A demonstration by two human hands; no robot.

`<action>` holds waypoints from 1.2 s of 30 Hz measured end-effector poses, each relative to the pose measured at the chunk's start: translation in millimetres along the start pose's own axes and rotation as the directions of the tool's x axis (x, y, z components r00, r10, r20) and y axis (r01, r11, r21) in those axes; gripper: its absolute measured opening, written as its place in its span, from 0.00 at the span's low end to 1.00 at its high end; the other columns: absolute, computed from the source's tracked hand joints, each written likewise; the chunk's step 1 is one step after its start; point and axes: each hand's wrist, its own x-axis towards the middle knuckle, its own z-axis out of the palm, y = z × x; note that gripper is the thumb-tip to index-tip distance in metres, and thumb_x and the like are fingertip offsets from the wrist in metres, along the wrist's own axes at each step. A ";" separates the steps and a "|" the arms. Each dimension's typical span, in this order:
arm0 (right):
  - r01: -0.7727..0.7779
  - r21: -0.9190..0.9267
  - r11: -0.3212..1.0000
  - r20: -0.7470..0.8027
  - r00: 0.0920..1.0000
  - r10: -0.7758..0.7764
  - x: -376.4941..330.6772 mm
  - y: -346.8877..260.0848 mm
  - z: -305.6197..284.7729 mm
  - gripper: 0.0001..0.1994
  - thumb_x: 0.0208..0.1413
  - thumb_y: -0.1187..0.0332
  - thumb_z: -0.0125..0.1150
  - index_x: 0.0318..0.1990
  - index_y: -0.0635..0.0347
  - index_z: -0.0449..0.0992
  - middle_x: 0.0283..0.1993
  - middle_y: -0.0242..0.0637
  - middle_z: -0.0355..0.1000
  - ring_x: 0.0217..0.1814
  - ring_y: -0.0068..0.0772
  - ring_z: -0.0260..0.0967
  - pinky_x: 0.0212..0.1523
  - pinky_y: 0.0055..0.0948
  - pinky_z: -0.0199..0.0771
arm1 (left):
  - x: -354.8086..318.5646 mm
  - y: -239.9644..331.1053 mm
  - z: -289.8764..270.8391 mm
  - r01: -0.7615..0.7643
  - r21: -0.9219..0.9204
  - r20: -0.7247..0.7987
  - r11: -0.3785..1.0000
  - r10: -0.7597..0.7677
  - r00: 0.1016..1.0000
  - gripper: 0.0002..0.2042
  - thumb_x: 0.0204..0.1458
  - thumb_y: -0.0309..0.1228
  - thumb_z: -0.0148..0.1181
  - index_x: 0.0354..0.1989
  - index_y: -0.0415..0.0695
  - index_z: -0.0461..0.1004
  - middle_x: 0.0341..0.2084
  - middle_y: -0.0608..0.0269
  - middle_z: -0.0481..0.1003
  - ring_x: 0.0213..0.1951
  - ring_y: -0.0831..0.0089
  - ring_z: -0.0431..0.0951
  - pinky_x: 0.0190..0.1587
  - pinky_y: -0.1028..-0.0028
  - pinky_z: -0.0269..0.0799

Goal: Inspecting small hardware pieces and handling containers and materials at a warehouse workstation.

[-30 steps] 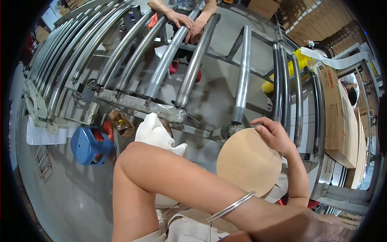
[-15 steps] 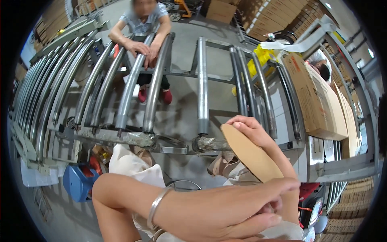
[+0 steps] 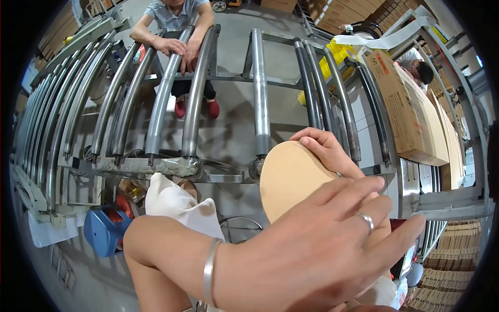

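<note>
A flat, tan oval board [image 3: 286,179] is tilted up in front of me, its broad face showing. My right hand [image 3: 327,148] grips its upper right edge, thumb on the face and fingers behind. Whether the board has a handle is hidden behind my left hand [image 3: 332,239]. That hand, with a bangle [image 3: 209,270] at the wrist and a ring on one finger, reaches across the foreground. Its fingers are apart and nothing shows in them. It overlaps the board's lower part; I cannot tell whether it touches.
Metal conveyor rollers [image 3: 261,93] lie ahead in a frame with gaps between them. Across it, a co-worker's hands [image 3: 179,49] rest on a roller. Large cartons [image 3: 397,106] stand right, another person behind them. A blue stool-like object [image 3: 106,231] sits lower left; stacked cardboard [image 3: 452,260] lies lower right.
The board has turned from nearly edge-on to showing its wide face, and my right hand has risen slightly. My left hand has moved up and spread its fingers. The view has shifted slightly down.
</note>
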 end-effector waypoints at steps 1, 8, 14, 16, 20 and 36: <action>-0.007 -0.028 1.000 0.019 1.000 0.007 3.4 3.9 1.4 0.11 0.59 0.68 0.45 0.42 0.64 0.71 0.35 0.30 0.71 0.38 0.16 0.65 0.39 0.19 0.67 | -4.4 -7.1 1.7 -0.098 -0.010 -0.041 0.995 0.097 0.994 0.16 0.41 0.31 0.55 0.43 0.45 0.71 0.34 0.55 0.72 0.44 0.61 0.70 0.47 0.67 0.65; 0.019 -0.229 0.973 -0.011 1.000 -0.023 3.5 8.7 4.1 0.10 0.59 0.69 0.46 0.43 0.64 0.71 0.33 0.29 0.70 0.36 0.14 0.63 0.37 0.17 0.65 | 1.4 -7.5 27.3 -0.104 -0.231 -0.056 0.967 0.093 0.994 0.11 0.49 0.36 0.52 0.35 0.42 0.72 0.31 0.51 0.72 0.44 0.59 0.69 0.47 0.66 0.65; 0.043 -0.172 0.984 -0.045 0.998 -0.052 8.8 -26.7 23.6 0.11 0.60 0.67 0.46 0.43 0.64 0.71 0.35 0.30 0.71 0.36 0.16 0.65 0.38 0.18 0.66 | 2.5 -6.1 32.6 -0.356 0.777 -0.117 0.520 0.674 0.730 0.16 0.45 0.33 0.56 0.44 0.52 0.67 0.40 0.59 0.69 0.51 0.62 0.63 0.52 0.60 0.61; 0.051 -0.198 0.979 0.004 0.999 -0.051 11.1 3.0 5.9 0.12 0.60 0.66 0.46 0.43 0.64 0.71 0.35 0.29 0.71 0.36 0.15 0.64 0.39 0.18 0.66 | -3.9 -8.6 43.6 -0.482 0.497 -0.136 0.721 0.614 0.778 0.17 0.47 0.34 0.54 0.48 0.51 0.64 0.44 0.60 0.66 0.53 0.63 0.61 0.54 0.61 0.59; 0.052 -0.254 0.966 -0.033 0.998 -0.062 -2.1 -1.6 -1.8 0.12 0.59 0.65 0.46 0.42 0.64 0.71 0.35 0.29 0.71 0.37 0.15 0.64 0.39 0.18 0.66 | -24.9 -11.0 68.0 -0.507 -0.210 -0.091 0.836 0.500 0.862 0.21 0.50 0.35 0.49 0.54 0.51 0.60 0.52 0.62 0.60 0.56 0.64 0.58 0.58 0.62 0.54; 0.213 -0.370 0.904 0.031 0.976 -0.217 -11.3 3.2 -15.1 0.12 0.59 0.64 0.46 0.43 0.62 0.71 0.37 0.38 0.72 0.40 0.27 0.67 0.43 0.25 0.66 | -13.3 -7.4 35.4 -0.523 -0.075 0.413 0.849 0.504 0.759 0.23 0.51 0.32 0.47 0.56 0.43 0.60 0.57 0.58 0.58 0.57 0.61 0.60 0.58 0.62 0.55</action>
